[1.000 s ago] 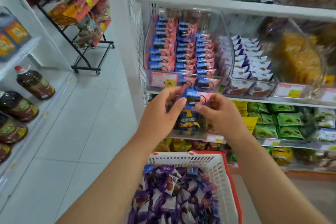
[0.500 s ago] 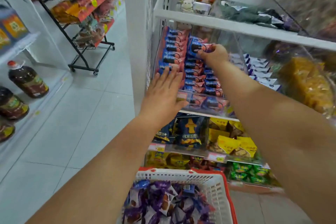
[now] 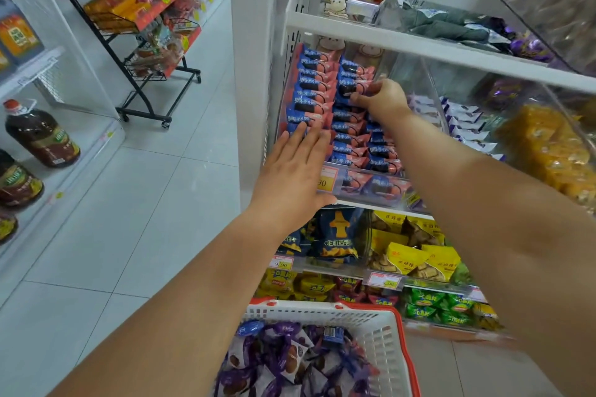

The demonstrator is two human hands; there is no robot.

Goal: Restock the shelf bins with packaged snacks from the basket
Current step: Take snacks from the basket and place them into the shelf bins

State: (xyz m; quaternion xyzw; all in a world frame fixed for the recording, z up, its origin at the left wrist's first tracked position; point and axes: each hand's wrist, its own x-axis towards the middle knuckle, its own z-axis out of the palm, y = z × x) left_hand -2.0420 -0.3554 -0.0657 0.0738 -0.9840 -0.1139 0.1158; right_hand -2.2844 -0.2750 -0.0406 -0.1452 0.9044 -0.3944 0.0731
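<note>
Since a second ago both hands have risen from above the basket (image 3: 383,325) into the clear bin (image 3: 416,80). The right hand (image 3: 382,100) pinches a blue-pink packet (image 3: 353,89), long axis left-right, atop the middle stack; the left hand (image 3: 295,171) lies flat, fingers straight, against the nearer left stack.

Both hands reach into the clear shelf bin of blue-and-pink snack packs.

The left hand (image 3: 295,171) lies flat with straight fingers against the lower packs of the left column in the clear bin (image 3: 364,195). The right hand (image 3: 382,100) pinches one blue-and-pink pack (image 3: 351,89) high in the middle column. Below, a white basket with a red rim (image 3: 382,332) holds purple-wrapped snacks (image 3: 290,361). The bin to the right holds white-and-purple packets (image 3: 467,126), and the shelf beneath carries dark blue bags (image 3: 337,235) beside yellow bags (image 3: 416,258). Oil bottles (image 3: 40,134) stand on a shelf at far left.
</note>
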